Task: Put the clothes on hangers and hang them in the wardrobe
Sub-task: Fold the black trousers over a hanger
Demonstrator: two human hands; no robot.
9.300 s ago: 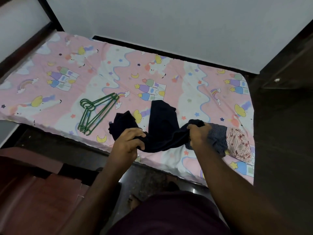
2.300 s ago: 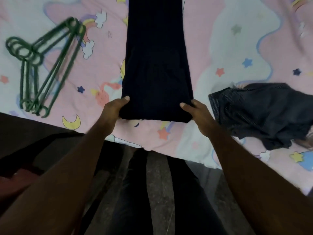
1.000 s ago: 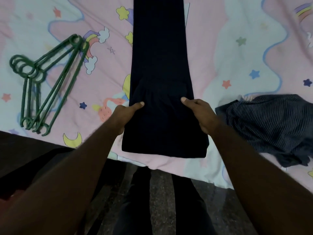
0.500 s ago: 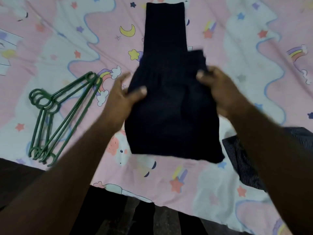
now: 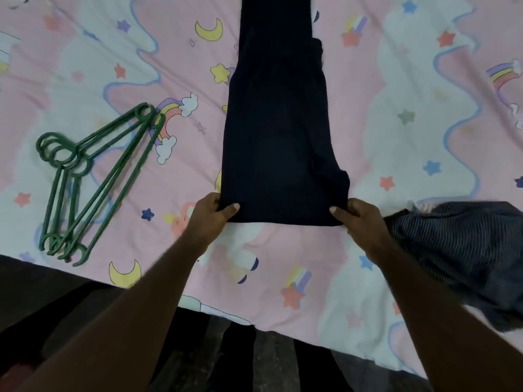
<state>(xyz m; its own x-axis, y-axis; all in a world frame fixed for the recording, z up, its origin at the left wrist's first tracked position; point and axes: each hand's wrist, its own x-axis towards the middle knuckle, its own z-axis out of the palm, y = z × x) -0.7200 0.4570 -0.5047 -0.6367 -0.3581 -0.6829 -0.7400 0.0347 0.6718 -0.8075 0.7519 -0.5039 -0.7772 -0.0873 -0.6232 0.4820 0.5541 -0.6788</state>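
Note:
Dark navy trousers [image 5: 280, 131] lie folded lengthwise on the bed, running from the middle up past the top edge. My left hand [image 5: 210, 216] pinches the near left corner of the fold, thumb on top. My right hand [image 5: 358, 219] pinches the near right corner the same way. A bundle of green plastic hangers [image 5: 85, 182] lies on the sheet to the left, apart from the trousers. A dark striped garment [image 5: 464, 250] sits crumpled at the right, just beside my right wrist.
The bed is covered by a pink and white sheet [image 5: 396, 114] with stars, moons and rainbows. Its near edge runs across the lower part of the view, with dark floor [image 5: 268, 363] and my legs below it.
The near part of the trousers, lifted half a second ago, now lies flat on the sheet. Both hands came down and toward me to the near corners.

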